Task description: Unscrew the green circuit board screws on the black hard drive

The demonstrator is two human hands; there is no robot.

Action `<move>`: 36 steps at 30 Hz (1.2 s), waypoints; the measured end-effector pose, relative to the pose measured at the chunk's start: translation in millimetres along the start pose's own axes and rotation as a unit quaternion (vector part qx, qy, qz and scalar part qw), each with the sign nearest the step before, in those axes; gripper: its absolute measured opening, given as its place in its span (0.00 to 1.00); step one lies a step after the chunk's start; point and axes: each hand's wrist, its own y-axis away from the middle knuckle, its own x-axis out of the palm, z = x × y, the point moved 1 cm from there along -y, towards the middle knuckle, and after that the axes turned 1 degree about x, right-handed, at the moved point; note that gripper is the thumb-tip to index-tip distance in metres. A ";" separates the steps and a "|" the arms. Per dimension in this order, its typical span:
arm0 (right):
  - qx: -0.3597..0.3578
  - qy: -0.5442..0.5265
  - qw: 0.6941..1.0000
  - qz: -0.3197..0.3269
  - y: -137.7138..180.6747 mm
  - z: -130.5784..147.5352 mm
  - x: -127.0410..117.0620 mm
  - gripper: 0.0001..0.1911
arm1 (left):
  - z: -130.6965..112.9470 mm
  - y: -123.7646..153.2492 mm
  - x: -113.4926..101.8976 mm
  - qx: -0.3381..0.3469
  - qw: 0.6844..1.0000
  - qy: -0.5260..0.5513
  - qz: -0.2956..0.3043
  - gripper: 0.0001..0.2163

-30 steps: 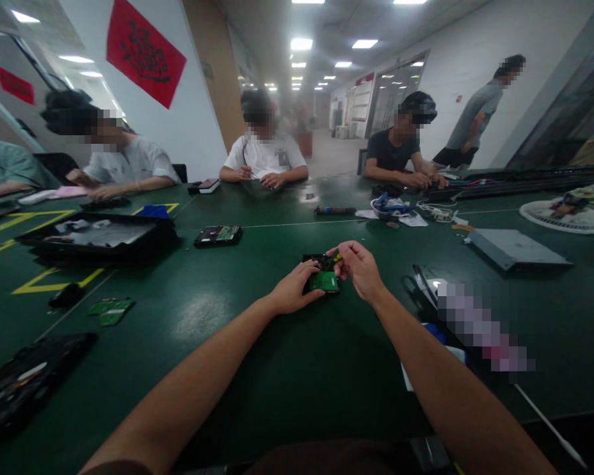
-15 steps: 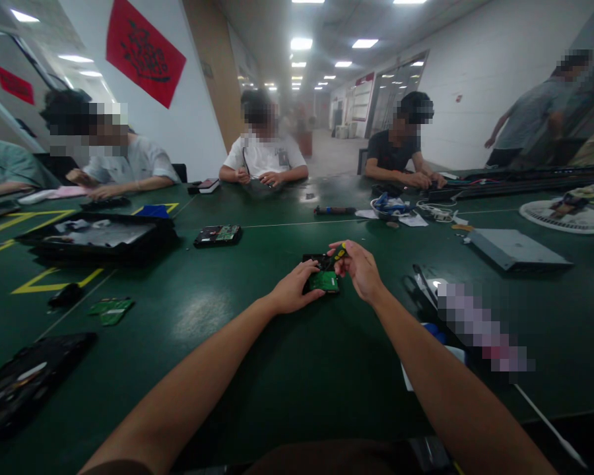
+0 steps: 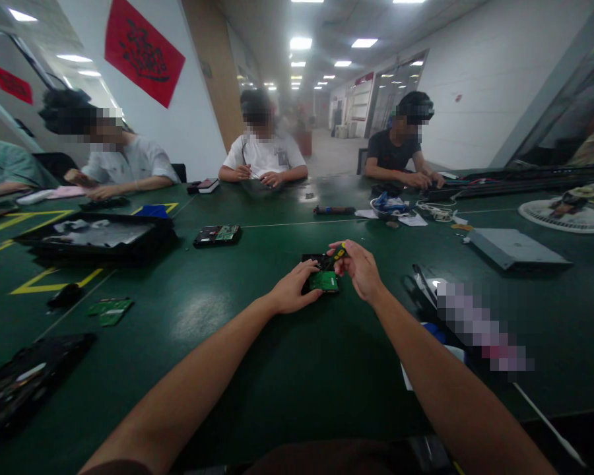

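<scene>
The device (image 3: 325, 282) lies on the surface (image 3: 257, 382). The left hand (image 3: 294, 288) has its grip on the device's left side, partly covering it. The right hand (image 3: 362, 269) has its grip closed around a screwdriver (image 3: 340, 252). Apart, leftward: drive (image 3: 216, 236), tray (image 3: 99, 254); rightward: metal box (image 3: 517, 249).

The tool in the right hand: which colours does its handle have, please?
The tool's handle is yellow and dark, as the head view shows.

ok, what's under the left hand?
Under the left hand: the left edge of a black device, its green circuit board partly showing. Whatever the hand covers can't be seen.
</scene>
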 end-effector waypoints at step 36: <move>0.007 -0.011 1.000 -0.003 2.2 6.4 2.3 0.21 | 0.3 -0.2 -1.5 0.004 1.000 0.006 0.006 0.31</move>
